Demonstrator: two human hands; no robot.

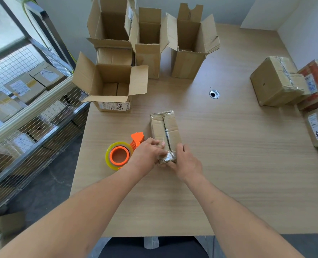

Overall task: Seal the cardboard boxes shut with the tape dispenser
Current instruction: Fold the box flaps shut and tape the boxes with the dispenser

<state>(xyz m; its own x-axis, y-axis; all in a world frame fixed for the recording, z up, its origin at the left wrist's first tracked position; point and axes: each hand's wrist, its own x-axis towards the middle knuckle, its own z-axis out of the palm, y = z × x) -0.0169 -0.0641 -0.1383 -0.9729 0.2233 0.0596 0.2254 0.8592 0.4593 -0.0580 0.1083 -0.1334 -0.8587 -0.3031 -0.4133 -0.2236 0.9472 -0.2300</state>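
- Risking a lifted seam: tape on the small box (165, 134) looks wrinkled along the centre slit, likely to peel if not pressed flat.
- Leaving the tape dispenser (123, 152) lying loose on the table (229, 164), just left of the box and close to the left hand (148, 155); easily knocked aside by a careless sweep.
- Gripping the near end of the box with both hands: left fingers curled over the top corner, right hand (187, 162) wrapped round the lower right edge.
- Sitting mid-table, near the front; brown, narrow, creased, flaps closed, shiny tape crumpled at the near end.
- Waiting behind: open boxes (149, 43), flaps up, untaped.
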